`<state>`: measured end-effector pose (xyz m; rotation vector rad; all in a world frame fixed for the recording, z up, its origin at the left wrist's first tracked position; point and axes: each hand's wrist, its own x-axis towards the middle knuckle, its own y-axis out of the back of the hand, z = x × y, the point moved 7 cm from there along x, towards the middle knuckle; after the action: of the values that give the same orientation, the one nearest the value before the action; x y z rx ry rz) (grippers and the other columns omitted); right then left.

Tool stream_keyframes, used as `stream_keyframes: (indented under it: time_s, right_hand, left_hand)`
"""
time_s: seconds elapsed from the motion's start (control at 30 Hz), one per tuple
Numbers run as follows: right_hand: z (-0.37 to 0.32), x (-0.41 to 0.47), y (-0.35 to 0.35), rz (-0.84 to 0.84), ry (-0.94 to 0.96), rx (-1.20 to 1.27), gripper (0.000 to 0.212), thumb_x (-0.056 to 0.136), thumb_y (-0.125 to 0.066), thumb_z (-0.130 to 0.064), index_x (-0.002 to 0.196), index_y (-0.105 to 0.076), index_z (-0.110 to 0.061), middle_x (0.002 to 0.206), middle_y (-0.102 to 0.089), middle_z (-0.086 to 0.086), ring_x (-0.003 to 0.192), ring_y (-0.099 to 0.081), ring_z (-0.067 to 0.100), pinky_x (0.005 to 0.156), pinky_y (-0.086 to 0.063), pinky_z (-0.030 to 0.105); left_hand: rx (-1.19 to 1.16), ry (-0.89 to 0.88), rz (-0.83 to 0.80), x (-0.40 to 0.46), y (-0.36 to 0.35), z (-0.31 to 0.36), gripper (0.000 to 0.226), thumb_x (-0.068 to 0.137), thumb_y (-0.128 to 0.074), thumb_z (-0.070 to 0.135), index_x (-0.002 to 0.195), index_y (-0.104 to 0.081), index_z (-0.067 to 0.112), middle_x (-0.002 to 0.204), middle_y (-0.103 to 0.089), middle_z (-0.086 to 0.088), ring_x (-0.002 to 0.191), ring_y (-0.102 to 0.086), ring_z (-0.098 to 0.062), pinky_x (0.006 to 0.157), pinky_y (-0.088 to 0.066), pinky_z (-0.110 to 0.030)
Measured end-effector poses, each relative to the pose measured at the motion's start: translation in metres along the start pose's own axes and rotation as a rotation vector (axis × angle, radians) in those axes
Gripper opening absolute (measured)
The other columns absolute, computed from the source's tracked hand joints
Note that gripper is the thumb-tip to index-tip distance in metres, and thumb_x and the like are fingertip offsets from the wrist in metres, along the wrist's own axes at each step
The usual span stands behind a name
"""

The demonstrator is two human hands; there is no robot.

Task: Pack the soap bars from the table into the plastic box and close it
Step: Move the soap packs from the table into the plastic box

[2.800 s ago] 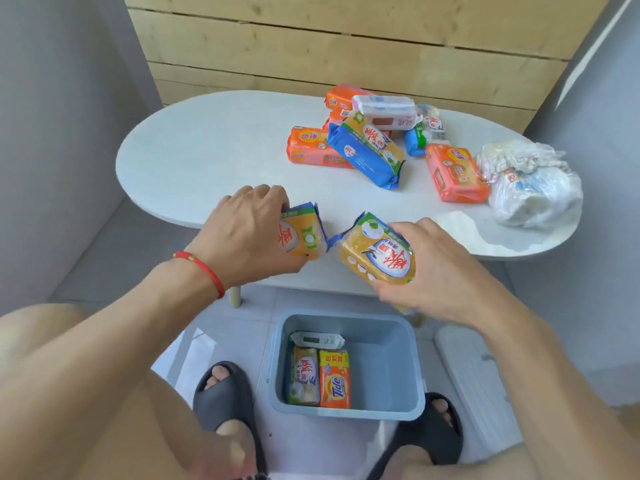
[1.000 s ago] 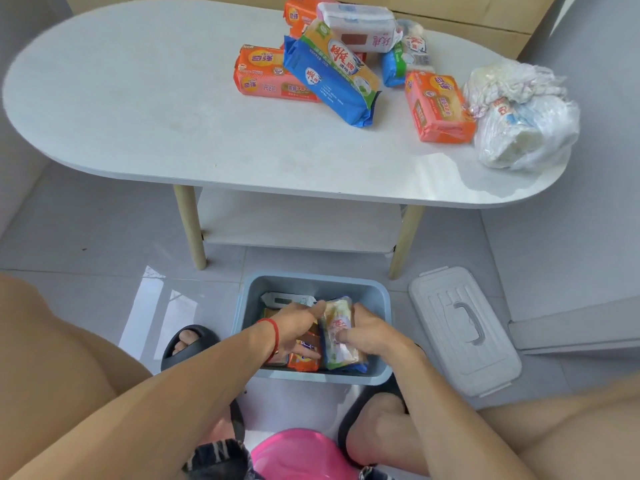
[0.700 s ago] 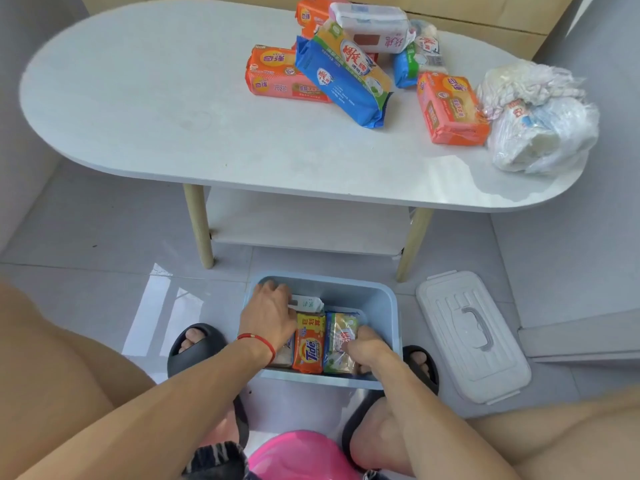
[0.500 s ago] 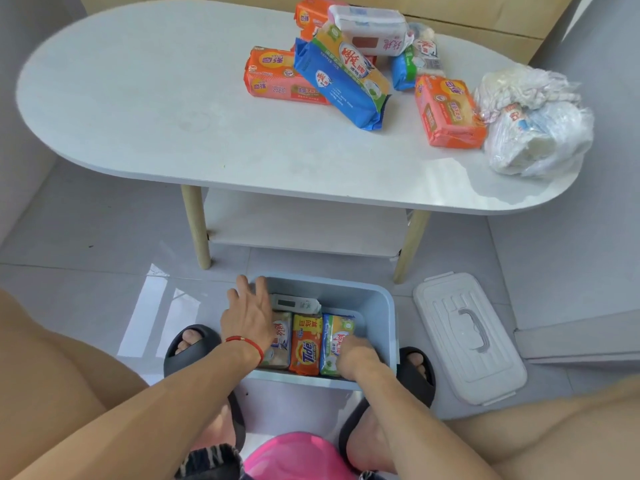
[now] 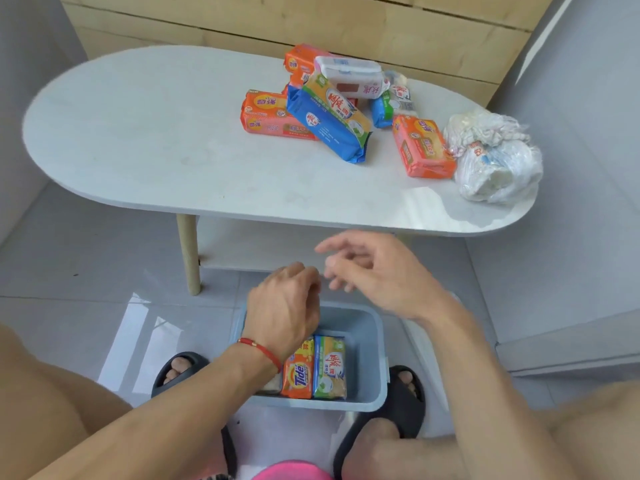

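Note:
The blue plastic box (image 5: 369, 362) stands open on the floor between my feet. Inside it an orange Tide bar (image 5: 298, 374) and a green-and-yellow bar (image 5: 329, 370) stand side by side; a further bar is mostly hidden under my left wrist. My left hand (image 5: 285, 306) hovers above the box, fingers loosely curled, holding nothing. My right hand (image 5: 374, 271) is raised higher, below the table's front edge, fingers spread and empty. On the white table (image 5: 156, 140) lie several soap packs: a blue-and-yellow pack (image 5: 329, 119), orange packs (image 5: 266, 114) (image 5: 422, 147), a white pack (image 5: 349, 76).
A crumpled white plastic bag (image 5: 495, 157) sits at the table's right end. The box lid is mostly hidden behind my right forearm. A wooden table leg (image 5: 188, 254) stands left of the box. My sandalled feet (image 5: 176, 372) flank the box; grey walls close both sides.
Both hands have let go of the bars and risen out of the box. The right hand has lifted furthest, towards the table. The view has tilted up.

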<state>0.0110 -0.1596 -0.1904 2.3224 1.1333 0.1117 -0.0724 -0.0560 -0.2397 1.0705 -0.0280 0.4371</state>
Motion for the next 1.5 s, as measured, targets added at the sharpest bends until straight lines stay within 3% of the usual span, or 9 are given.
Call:
stream_keyframes:
  time_s: [0.17,0.3,0.57,0.8,0.97,1.07,1.17,1.3,1.5]
  right_hand:
    - [-0.045,0.018,0.100,0.710,0.263,-0.218,0.026,0.091,-0.061,-0.015,0.114,-0.073,-0.017,0.109,-0.074,-0.003,0.101,-0.068,0.017,0.086,-0.053,0.024]
    - [-0.006,0.061,0.101,0.515,-0.163,-0.882,0.063,0.099,-0.053,-0.031,0.149,-0.038,0.003,0.156,-0.035,0.022,0.146,-0.029,0.038,0.122,-0.022,0.044]
    - [-0.013,0.011,0.078,0.905,0.215,-0.741,0.026,0.086,-0.068,-0.021,0.106,-0.060,-0.007,0.108,-0.056,0.014,0.100,-0.050,0.034,0.090,-0.045,0.042]
    - [0.006,0.000,0.083,0.720,0.051,-0.402,0.035,0.086,-0.072,-0.024,0.118,-0.057,-0.018,0.119,-0.061,0.006,0.110,-0.055,0.031,0.088,-0.040,0.032]
    - [0.004,-0.036,0.071,0.386,0.207,-0.044,0.036,0.077,-0.082,-0.026,0.109,-0.064,-0.025,0.111,-0.072,-0.007,0.098,-0.069,0.013,0.084,-0.055,0.032]
    - [0.011,-0.045,0.056,0.108,0.208,0.127,0.035,0.081,-0.080,-0.028,0.112,-0.065,-0.022,0.112,-0.073,0.000,0.102,-0.069,0.025,0.087,-0.056,0.042]
    - [0.035,-0.047,0.032,-0.104,0.094,0.123,0.033,0.081,-0.079,-0.033,0.109,-0.067,-0.022,0.110,-0.074,0.004,0.100,-0.069,0.029,0.088,-0.055,0.049]
    - [0.078,-0.041,-0.015,-0.263,-0.084,-0.027,0.028,0.080,-0.078,-0.034,0.105,-0.066,-0.032,0.105,-0.074,-0.008,0.098,-0.070,0.017,0.090,-0.057,0.050]
    - [0.123,-0.025,-0.068,-0.112,0.060,-0.592,0.032,0.085,-0.072,-0.028,0.116,-0.065,-0.033,0.107,-0.066,-0.013,0.102,-0.056,0.011,0.083,-0.051,0.034]
  left_hand:
    - [-0.212,-0.136,0.283,0.025,0.079,0.039,0.018,0.073,-0.052,0.004,0.068,-0.065,0.017,0.066,-0.061,0.002,0.055,-0.054,-0.020,0.047,-0.046,-0.038]
    - [-0.237,-0.173,0.354,0.043,0.099,0.037,0.022,0.073,-0.052,-0.003,0.078,-0.069,0.010,0.074,-0.065,-0.003,0.071,-0.057,-0.024,0.062,-0.049,-0.042]
    - [-0.216,-0.098,0.300,0.031,0.077,0.025,0.028,0.069,-0.051,-0.005,0.080,-0.070,0.013,0.078,-0.067,0.003,0.075,-0.059,-0.019,0.071,-0.051,-0.043]
    - [-0.370,-0.008,0.196,0.024,0.063,0.028,0.024,0.070,-0.053,-0.005,0.074,-0.068,0.013,0.071,-0.066,0.002,0.063,-0.056,-0.012,0.062,-0.049,-0.025]
    - [-1.191,0.621,-0.439,0.009,0.004,0.010,0.016,0.086,-0.049,0.009,0.086,-0.065,0.005,0.077,-0.067,-0.019,0.060,-0.065,-0.027,0.062,-0.054,-0.034]
    - [-1.562,0.817,-0.749,-0.005,-0.010,0.006,0.057,0.094,-0.039,0.047,0.116,-0.061,-0.001,0.094,-0.066,-0.026,0.071,-0.068,-0.036,0.062,-0.058,-0.035]
    - [-1.519,0.787,-0.934,-0.021,-0.023,0.005,0.062,0.093,-0.047,0.051,0.129,-0.054,0.000,0.096,-0.068,-0.026,0.069,-0.068,-0.033,0.058,-0.060,-0.032]
    - [-1.210,1.005,-0.877,-0.049,-0.065,-0.018,0.027,0.095,-0.053,0.017,0.104,-0.063,-0.007,0.063,-0.065,-0.019,0.045,-0.061,-0.018,0.039,-0.050,-0.021]
    - [-1.147,1.253,-0.782,-0.069,-0.104,-0.053,0.027,0.100,-0.050,0.022,0.107,-0.058,-0.003,0.077,-0.069,-0.021,0.056,-0.067,-0.026,0.048,-0.056,-0.026]
